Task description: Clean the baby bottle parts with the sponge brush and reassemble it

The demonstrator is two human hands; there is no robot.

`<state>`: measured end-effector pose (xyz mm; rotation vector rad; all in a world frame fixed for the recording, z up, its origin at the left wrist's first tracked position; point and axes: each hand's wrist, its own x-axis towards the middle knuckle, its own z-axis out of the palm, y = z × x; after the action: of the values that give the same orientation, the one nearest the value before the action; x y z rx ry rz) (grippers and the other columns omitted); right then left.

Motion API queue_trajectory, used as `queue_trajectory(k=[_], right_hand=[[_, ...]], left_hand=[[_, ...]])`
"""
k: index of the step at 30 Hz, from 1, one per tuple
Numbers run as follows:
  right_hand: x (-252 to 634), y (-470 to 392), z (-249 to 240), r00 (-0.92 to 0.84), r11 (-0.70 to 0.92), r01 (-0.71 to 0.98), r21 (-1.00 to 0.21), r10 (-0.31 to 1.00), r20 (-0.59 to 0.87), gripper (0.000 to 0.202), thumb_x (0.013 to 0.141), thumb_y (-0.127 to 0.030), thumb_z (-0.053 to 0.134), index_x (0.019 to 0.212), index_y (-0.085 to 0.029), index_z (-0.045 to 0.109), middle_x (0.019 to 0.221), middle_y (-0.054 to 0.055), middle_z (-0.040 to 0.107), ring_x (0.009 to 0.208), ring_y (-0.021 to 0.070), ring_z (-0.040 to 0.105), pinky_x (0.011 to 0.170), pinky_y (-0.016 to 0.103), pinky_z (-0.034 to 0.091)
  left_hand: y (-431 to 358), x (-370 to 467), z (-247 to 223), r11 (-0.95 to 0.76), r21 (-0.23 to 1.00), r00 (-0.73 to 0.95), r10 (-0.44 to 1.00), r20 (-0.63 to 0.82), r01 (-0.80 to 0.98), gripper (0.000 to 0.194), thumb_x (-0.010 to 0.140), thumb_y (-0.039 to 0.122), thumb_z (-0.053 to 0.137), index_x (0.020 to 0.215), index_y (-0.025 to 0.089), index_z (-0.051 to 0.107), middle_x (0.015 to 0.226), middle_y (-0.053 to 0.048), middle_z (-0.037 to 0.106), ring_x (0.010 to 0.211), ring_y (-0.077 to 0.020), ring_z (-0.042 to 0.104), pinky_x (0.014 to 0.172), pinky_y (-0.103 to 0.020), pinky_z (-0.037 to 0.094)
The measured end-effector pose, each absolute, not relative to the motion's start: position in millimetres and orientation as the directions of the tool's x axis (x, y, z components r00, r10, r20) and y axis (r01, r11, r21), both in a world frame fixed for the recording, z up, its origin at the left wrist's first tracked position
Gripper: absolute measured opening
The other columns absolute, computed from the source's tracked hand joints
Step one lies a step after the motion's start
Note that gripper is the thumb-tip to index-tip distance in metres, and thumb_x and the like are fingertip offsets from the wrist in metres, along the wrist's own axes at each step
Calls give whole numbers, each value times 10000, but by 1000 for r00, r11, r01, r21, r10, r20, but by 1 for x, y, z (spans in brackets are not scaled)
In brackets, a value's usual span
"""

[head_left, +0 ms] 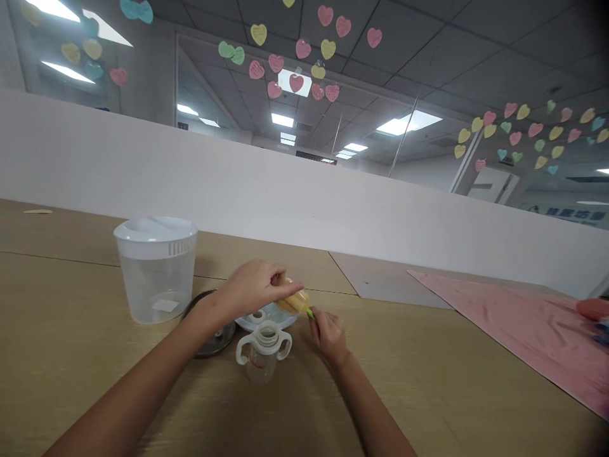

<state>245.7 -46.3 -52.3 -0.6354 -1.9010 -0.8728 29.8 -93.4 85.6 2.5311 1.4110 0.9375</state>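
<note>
My left hand [259,287] is closed around a yellowish, see-through rounded object [294,299], tilted above a pale blue dish. A thin green piece [311,313] joins its lower right end, and my right hand [329,333] pinches that piece. Just below my hands a clear baby bottle [261,358] stands upright with its top open and two white side handles. Behind the bottle lies the pale blue dish [284,317] with a small whitish ring [257,316] near its left edge. A dark round lid or plate [216,343] is partly hidden by my left forearm.
At the left stands a clear bucket [157,279] with a white lid. A pink cloth [533,330] covers the table's right side, with a red object [592,309] at its far edge. A low white wall [266,197] runs behind the table.
</note>
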Motion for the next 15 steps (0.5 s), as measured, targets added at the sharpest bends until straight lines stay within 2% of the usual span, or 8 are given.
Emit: queue_trajectory(k=[2,5,9,12,15], right_hand=[[246,-46,-52,-433,599,741,303,81,898,204,900,-146,363,903,-113,564,617,51,642,495,119,569,495,231,428],[247,-45,-53,-449,598,736,316,83,890,203,900,-145,362,904,-112,563,608,47,638,488,115,564,489,227,422],[245,-44,-56,-490,647,685,335,70,869,200,897,-139,362,900,-110,560,609,47,635,498,113,565,496,220,429],[242,-45,-56,-492,657,677,331,71,867,211,900,-141,360,936,-105,565,624,50,639,512,111,571,505,219,432],[239,-44,-55,-485,640,700,317,102,868,203,895,-143,388,960,-100,575,632,50,641,508,108,571,495,219,417]], left_hand=[[-94,26,89,-617,429,434,779,453,660,409,730,577,522,817,189,621,738,2,620,617,-131,510,540,-238,332],[-96,17,93,-706,496,581,704,408,507,382,691,384,641,1044,244,599,1032,-7,626,837,-157,566,710,-248,417],[-102,8,99,-788,459,734,583,347,410,293,715,126,570,958,264,659,1158,5,585,1012,-160,541,865,-257,394],[-104,2,104,-750,486,712,628,313,448,319,719,176,594,1016,278,646,1165,6,588,997,-165,559,838,-248,418],[-101,-12,109,-595,550,537,794,286,586,458,711,363,621,1158,275,566,1061,-7,649,902,-184,599,738,-251,457]])
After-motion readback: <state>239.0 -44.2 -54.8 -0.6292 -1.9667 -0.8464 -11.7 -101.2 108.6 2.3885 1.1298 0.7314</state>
